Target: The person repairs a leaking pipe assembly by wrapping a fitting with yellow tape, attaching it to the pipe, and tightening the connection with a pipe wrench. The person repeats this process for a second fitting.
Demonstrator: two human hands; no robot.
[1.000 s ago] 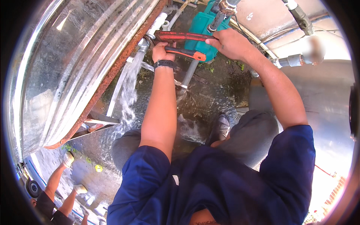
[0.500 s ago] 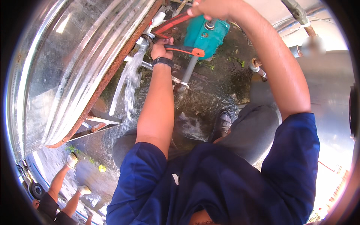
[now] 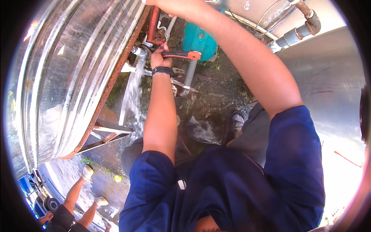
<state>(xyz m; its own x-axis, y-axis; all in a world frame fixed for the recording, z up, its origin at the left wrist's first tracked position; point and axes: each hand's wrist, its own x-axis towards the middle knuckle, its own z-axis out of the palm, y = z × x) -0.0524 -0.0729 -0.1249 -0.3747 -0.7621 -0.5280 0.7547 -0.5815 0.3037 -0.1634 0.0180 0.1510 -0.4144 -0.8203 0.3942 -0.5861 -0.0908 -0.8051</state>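
My left hand [image 3: 160, 58] is wrapped around an orange-and-black tool handle [image 3: 185, 55] at a grey pipe fitting [image 3: 140, 52], from which water [image 3: 134, 87] pours down. My right hand [image 3: 160, 4], partly cut off at the top edge, grips a red pipe wrench [image 3: 152, 27] that stands nearly upright, its lower end just above my left hand. Both tools' jaws are hard to make out. Beside them is a teal pump [image 3: 200, 42] with a grey vertical pipe [image 3: 189, 73] below it.
A corrugated steel tank [image 3: 62, 77] on a rusty frame [image 3: 100, 106] fills the left. A smooth steel tank [image 3: 324, 77] and wall pipes [image 3: 305, 31] are at the right. Wet ground [image 3: 201, 96] lies below. Another person's legs [image 3: 75, 193] and a wheel [image 3: 53, 204] show at lower left.
My right hand has moved up and left, swinging the red wrench from level to nearly upright. My left hand stays on its handle, shifted slightly in view. Water keeps pouring.
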